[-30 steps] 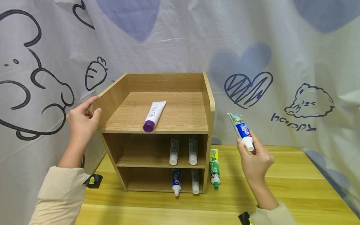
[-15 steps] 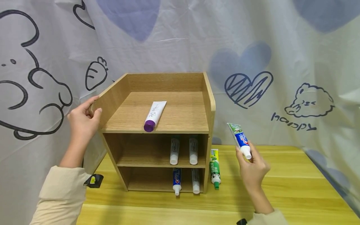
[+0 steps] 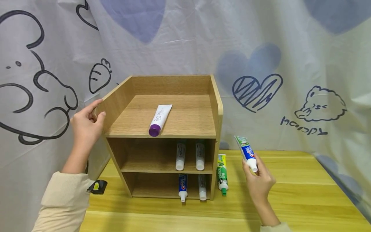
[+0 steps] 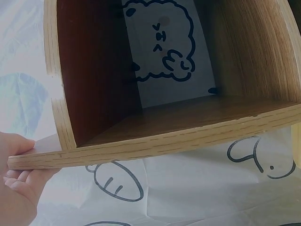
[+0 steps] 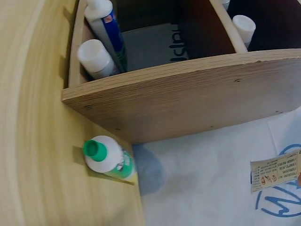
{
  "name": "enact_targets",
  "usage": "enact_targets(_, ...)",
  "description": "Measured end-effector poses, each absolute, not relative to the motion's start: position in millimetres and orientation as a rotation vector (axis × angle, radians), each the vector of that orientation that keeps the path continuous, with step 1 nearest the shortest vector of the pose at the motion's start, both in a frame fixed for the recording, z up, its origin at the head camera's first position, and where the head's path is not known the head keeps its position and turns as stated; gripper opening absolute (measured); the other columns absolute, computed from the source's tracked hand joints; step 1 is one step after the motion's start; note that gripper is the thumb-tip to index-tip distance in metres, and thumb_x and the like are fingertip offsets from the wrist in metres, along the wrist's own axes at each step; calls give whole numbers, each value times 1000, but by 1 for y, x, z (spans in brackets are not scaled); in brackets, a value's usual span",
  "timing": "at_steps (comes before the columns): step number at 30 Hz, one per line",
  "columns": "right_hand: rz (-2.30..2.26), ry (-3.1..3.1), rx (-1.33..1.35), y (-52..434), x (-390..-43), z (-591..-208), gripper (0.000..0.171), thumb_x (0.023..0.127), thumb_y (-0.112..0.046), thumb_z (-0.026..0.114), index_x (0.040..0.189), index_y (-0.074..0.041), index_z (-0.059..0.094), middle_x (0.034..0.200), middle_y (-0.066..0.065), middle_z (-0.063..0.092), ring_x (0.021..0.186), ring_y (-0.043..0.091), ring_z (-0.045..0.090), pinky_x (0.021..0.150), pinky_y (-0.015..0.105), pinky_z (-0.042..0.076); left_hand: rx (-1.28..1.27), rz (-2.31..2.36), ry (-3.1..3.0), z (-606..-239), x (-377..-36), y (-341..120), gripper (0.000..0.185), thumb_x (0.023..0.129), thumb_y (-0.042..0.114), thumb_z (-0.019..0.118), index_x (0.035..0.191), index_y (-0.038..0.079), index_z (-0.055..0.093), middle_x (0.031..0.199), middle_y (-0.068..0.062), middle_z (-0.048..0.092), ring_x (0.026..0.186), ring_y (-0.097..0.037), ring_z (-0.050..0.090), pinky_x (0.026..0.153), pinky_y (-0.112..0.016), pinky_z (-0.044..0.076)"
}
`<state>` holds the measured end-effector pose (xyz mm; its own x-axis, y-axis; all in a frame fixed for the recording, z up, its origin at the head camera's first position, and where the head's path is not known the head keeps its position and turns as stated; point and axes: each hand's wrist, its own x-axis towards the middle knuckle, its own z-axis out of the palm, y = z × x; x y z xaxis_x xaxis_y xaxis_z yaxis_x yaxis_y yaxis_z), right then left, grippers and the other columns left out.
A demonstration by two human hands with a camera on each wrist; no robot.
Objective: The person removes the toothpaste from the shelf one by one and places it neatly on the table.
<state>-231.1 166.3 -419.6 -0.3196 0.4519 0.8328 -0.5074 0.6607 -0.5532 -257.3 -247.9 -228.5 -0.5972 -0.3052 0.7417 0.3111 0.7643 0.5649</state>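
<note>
I see my right hand [image 3: 260,186] lower now, pinching the blue-green-white flat-ended toothpaste tube [image 3: 247,152], still unplaced; left hand [image 3: 88,125] unmoved, gripping the tan wooden three-tier shelf [image 3: 171,85].

Booth-like space, cartoon-printed cloth walls [image 3: 194,51], wood-grain tabletop [image 3: 301,190], wooden shelf unit [image 3: 188,120]

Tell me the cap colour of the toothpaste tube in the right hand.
White; the cap shows best in the head view.
</note>
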Motion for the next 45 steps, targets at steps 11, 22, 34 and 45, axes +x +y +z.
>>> enact_targets(11, 917, -1654, 14, 162, -232, -443, 42, 60, 6, 78, 99, 12, 66, 88, 31, 66, 83, -23, 46, 63, -5, 34, 0, -832, -2042, -224, -258, -248, 35, 80, 0, 60, 113, 7, 67, 46, 24, 29, 42, 9, 26, 45, -13, 23)
enact_targets(22, 882, -1721, 50, 164, -237, -464, 41, 59, 10, 76, 98, 15, 64, 86, 32, 65, 64, 42, 62, 66, -4, 38, -8, -849, -2028, -227, -258, -248, 35, 79, -1, 59, 113, 6, 67, 45, 27, 27, 42, 9, 25, 56, -17, 24)
enact_targets(34, 891, -1780, 73, 171, -244, -485, 42, 56, 13, 77, 96, 15, 64, 85, 33, 64, 66, 43, 64, 66, -3, 38, -19, -898, -2036, -228, -257, -248, 35, 80, -1, 59, 113, 5, 66, 45, 24, 29, 41, 9, 26, 73, -24, 36)
enact_targets(45, 916, -1937, 30, 176, -249, -497, 38, 63, 10, 75, 99, 16, 63, 89, 34, 64, 74, 46, 65, 58, 34, 52, 11, -859, -2046, -229, -257, -247, 35, 80, 0, 60, 113, 8, 67, 47, 24, 30, 42, 9, 26, 45, -15, 23)
